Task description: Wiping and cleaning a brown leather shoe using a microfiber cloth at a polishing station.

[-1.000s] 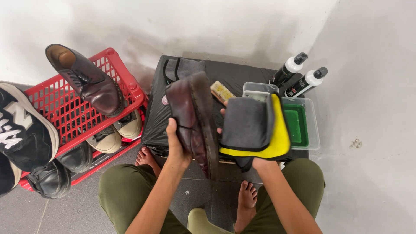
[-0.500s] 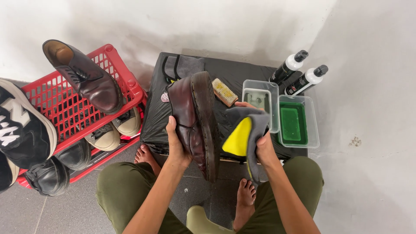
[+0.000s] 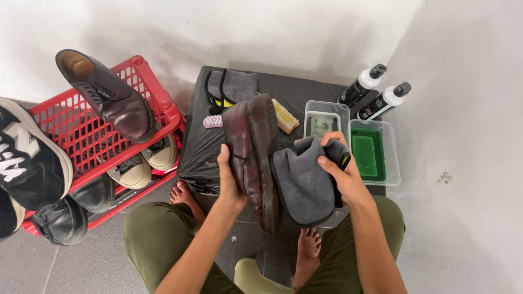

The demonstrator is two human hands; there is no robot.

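Holding: my left hand (image 3: 231, 177) grips a dark red shoe (image 3: 251, 155).
Wiping: my right hand (image 3: 340, 177) pinches a grey cloth (image 3: 302, 182) against its sole.

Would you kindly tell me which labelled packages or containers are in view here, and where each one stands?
Left bottle: back right of the black-covered stand, leaning; black body, white neck, black cap.
Right bottle: beside it, same shape and colours, with a label.
No signs or screens show.
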